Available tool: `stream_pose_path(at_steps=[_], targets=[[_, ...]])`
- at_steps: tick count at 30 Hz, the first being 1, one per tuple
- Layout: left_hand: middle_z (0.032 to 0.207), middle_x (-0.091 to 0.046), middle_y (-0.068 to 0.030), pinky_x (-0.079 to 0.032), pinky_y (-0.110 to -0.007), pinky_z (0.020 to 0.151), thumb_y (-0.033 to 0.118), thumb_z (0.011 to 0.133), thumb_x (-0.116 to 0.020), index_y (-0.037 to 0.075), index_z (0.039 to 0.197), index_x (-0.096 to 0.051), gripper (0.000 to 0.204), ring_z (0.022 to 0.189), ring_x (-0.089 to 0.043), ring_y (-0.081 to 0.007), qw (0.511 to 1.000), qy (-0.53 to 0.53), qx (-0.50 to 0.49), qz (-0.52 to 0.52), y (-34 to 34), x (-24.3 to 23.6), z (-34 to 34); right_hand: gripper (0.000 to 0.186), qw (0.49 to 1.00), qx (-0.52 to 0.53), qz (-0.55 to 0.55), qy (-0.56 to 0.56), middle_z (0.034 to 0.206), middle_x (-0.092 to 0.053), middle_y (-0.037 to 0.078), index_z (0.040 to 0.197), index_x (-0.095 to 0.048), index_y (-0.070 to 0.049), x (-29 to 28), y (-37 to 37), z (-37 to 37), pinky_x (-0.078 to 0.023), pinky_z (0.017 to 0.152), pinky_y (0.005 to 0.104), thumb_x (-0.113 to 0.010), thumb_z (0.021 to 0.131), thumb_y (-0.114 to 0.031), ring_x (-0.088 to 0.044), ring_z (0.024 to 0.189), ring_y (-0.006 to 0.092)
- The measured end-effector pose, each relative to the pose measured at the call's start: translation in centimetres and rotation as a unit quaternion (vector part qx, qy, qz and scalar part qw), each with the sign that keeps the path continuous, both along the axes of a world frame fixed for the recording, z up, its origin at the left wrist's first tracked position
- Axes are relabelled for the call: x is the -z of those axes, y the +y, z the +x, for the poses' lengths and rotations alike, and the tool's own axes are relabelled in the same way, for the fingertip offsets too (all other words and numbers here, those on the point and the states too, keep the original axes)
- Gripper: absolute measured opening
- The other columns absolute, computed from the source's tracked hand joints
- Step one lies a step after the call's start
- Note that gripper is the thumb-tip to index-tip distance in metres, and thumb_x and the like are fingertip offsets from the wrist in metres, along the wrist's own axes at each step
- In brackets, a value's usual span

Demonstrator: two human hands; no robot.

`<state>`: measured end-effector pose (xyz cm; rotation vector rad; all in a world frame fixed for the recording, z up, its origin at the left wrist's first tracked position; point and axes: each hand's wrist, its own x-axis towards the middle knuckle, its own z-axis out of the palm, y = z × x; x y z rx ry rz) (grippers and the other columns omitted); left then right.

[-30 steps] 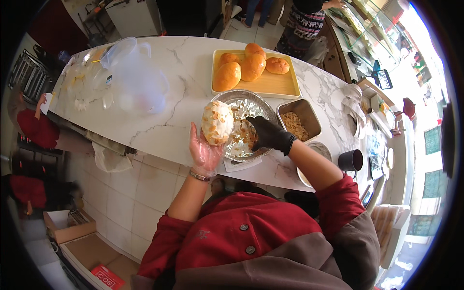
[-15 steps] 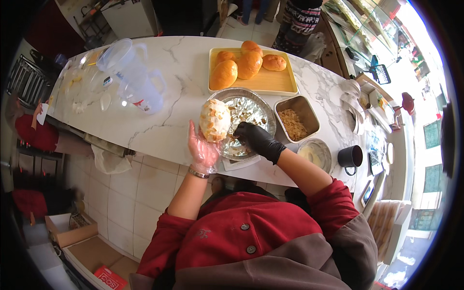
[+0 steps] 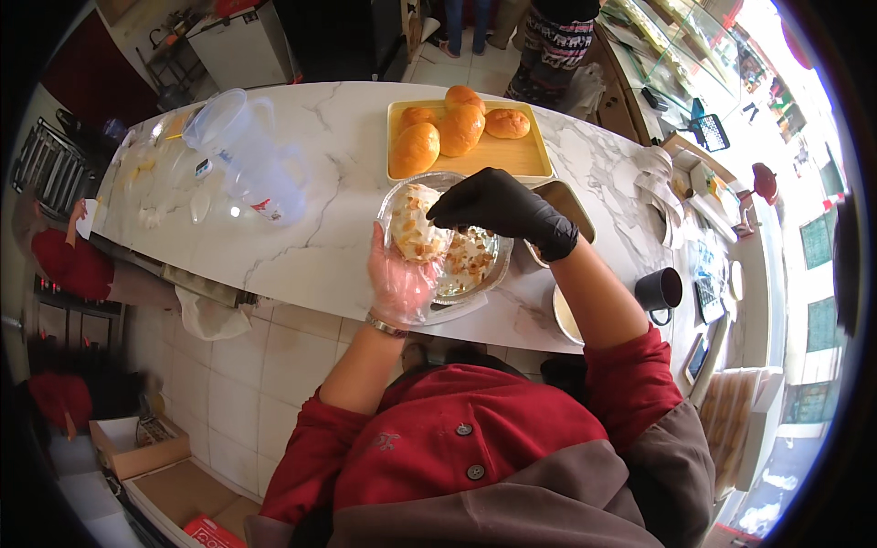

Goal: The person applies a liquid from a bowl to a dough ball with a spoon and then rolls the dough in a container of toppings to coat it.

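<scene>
My left hand [image 3: 402,283], in a clear plastic glove, cups a bun [image 3: 417,224] coated in white cream with pale brown nut flakes stuck on it. My right hand [image 3: 498,208], in a black glove, is bent over the bun's right side. Its fingertips are pinched together close to the cream, and what they hold is hidden. Under both hands lies a round foil pan [image 3: 498,269] with loose flakes scattered in it. A rectangular metal tin [image 3: 571,203] stands just beyond my right wrist, mostly covered by it.
Behind the pan is a yellow tray [image 3: 539,164] with several glossy plain buns [image 3: 461,130]. Clear plastic jugs [image 3: 265,183] stand to the left. A bowl [image 3: 565,320], partly under my right forearm, and a dark mug [image 3: 658,289] are on the right. Other people are around the room.
My right hand has risen from the flakes in the foil pan to the cream-coated bun. The bun has tilted toward it, still in my left hand. My right hand now covers most of the tin.
</scene>
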<state>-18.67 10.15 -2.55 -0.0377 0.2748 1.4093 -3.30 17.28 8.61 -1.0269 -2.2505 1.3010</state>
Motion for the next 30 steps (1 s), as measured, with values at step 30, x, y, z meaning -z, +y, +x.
stream_pose_path(at_steps=[30], targets=[[0.137,-0.031,-0.0153,-0.026,-0.05,0.104,0.046,0.087,-0.042,0.006,0.135,-0.026,0.064,0.126,-0.032,-0.0311,0.993,-0.103,0.035,0.05,-0.8,1.1,-1.2,0.041,0.953,-0.022,0.241,-0.185,0.09,-0.058,0.021,0.107,-0.053,0.003,12.4,-0.1,4.5,-0.046,0.08,0.0388,-0.066,0.07,-0.01,-0.057,0.087,0.0342]])
